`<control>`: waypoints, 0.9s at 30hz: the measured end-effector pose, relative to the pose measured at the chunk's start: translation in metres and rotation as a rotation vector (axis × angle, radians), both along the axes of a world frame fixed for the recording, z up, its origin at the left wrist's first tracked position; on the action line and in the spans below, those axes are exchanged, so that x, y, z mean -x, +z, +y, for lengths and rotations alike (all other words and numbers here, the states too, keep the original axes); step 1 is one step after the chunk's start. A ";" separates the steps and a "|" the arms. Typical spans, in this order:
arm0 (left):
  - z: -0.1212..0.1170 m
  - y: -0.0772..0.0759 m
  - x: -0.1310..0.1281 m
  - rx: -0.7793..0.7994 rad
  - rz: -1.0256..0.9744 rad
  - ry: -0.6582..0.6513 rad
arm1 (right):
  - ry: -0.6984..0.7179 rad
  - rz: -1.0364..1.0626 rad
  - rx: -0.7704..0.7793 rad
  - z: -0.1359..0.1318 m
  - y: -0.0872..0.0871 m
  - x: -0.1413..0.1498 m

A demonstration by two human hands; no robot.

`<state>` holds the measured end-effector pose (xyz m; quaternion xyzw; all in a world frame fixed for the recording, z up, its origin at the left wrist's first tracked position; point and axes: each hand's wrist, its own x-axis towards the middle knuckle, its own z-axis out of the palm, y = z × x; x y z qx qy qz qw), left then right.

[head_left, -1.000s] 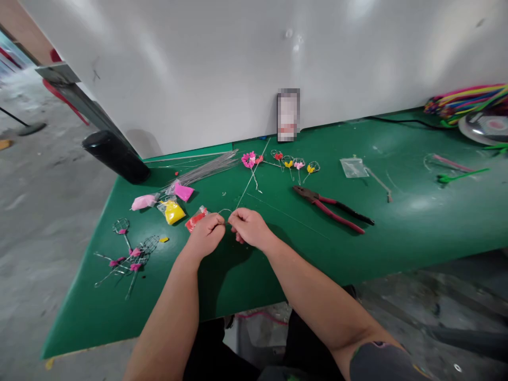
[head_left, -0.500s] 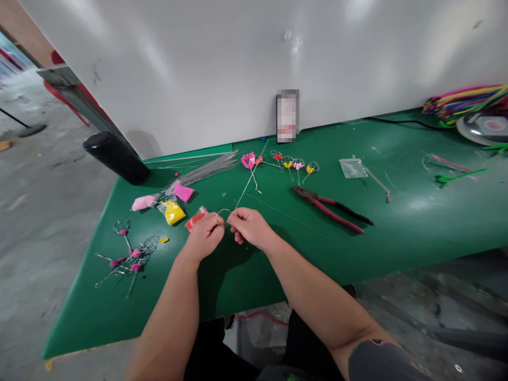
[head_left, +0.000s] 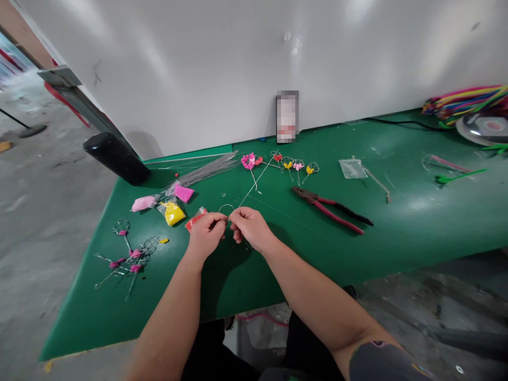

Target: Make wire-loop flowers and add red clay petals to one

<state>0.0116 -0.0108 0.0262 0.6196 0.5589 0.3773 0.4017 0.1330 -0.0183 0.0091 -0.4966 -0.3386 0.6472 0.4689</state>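
Both hands pinch a thin silver wire (head_left: 254, 183) over the green table. A small loop of it arches up between my left hand (head_left: 208, 231) and my right hand (head_left: 250, 227), whose fingertips nearly meet. The wire's long straight end slants up and right from my right hand. Close behind my left hand lies a bag of red clay-like material (head_left: 196, 218), partly covered by that hand. Beyond the hands are a pink flower on a twisted wire stem (head_left: 248, 161) and several small wire loops with coloured bits, one with yellow (head_left: 312, 169).
Pliers with red handles (head_left: 333, 210) lie to the right. A bundle of straight wires (head_left: 206, 170), a yellow bag (head_left: 173, 212) and pink bags (head_left: 183, 192) are at left. Wire racket shapes (head_left: 137, 256) lie near the left edge. A phone (head_left: 287, 116) leans on the white board (head_left: 222, 69).
The wire loop between my hands has grown rounder and taller. The wire's long end has swung to the right, and my left hand has shifted slightly toward my right.
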 end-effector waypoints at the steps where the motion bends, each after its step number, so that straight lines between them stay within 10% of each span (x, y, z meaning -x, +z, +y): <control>1: 0.000 0.000 0.000 0.004 0.001 -0.011 | 0.001 0.020 0.010 0.000 0.000 0.000; 27: 0.000 -0.007 0.002 -0.215 0.213 -0.009 | -0.033 0.026 0.060 0.000 0.001 0.002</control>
